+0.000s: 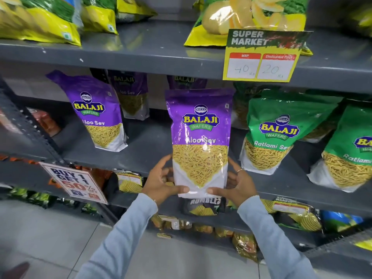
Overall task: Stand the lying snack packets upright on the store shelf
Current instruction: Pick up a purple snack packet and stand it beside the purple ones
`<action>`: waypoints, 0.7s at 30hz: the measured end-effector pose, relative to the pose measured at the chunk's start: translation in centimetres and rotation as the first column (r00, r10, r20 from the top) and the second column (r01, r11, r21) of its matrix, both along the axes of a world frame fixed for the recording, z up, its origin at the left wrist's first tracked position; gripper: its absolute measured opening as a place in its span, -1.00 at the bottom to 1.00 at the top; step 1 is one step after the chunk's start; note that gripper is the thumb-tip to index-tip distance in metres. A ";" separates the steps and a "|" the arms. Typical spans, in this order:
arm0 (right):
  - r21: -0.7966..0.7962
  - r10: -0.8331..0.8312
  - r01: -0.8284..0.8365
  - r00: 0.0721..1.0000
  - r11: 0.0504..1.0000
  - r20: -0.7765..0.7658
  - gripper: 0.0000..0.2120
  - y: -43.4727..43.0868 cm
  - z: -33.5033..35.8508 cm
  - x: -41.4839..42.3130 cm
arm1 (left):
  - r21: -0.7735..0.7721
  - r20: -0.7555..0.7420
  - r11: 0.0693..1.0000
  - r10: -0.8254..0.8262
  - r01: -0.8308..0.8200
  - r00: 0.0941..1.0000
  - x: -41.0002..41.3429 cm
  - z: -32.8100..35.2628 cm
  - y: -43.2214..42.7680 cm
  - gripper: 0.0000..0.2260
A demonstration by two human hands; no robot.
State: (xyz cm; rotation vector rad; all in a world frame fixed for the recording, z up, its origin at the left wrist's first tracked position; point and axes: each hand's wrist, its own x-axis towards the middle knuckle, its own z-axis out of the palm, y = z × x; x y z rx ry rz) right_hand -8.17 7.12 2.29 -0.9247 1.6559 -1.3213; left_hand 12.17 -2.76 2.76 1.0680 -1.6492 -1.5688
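While both hands grip its lower corners, the left hand (161,184) and the right hand (235,185) hold a purple plastic Aloo Sev packet (200,141) upright at the near edge of the grey metal shelf (145,150). Neighbouring purple packet (96,113) and green packets (277,133) already stand; I see none lying there.

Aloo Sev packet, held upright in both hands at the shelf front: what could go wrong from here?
1. The purple Aloo Sev packet is gripped only at its bottom corners by the left hand and right hand; the tall top may flop forward on release.
2. It is at the shelf edge, so set down there it could tip off.
3. The green Ratlami Sev packet leans close beside; a nudge may topple it.
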 end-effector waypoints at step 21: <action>0.094 -0.057 0.100 0.924 0.991 -0.378 -0.35 -14.7 -3.8 4.3 | -0.185 0.307 0.970 0.211 -0.160 0.928 -2.0 -4.5 -12.6 -0.34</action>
